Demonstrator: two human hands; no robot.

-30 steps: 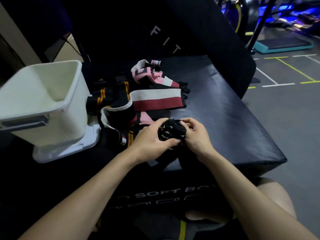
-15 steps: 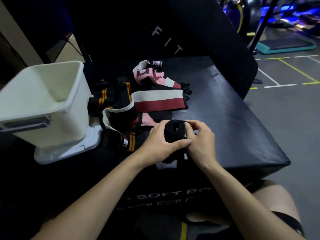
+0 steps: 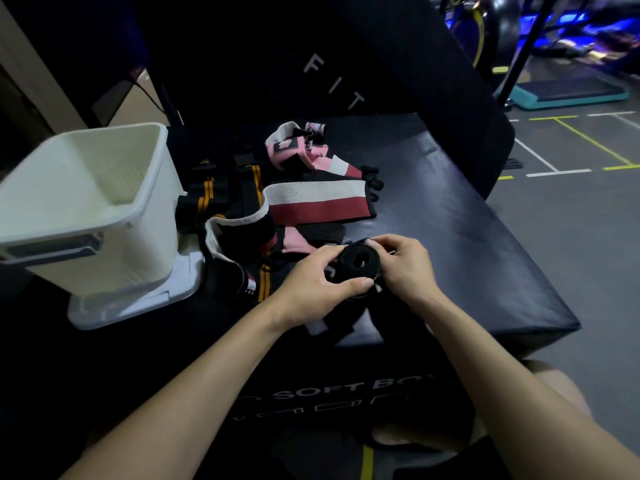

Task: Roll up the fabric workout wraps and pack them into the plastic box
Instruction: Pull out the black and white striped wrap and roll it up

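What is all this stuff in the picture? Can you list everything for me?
black wrap roll: one, black, held between both hands over the padded box
loose wraps: a tangled pile, exact count unclear, black with orange stripes, pink, and white with dark red, lying between the plastic box and the hands
plastic box: one, white, open, far left, standing on a flat white piece
padded box: one, black, under everything
floor: grey with white and yellow lines, right
left hand: one, fingers curled round the roll
right hand: one, fingers pinching the roll
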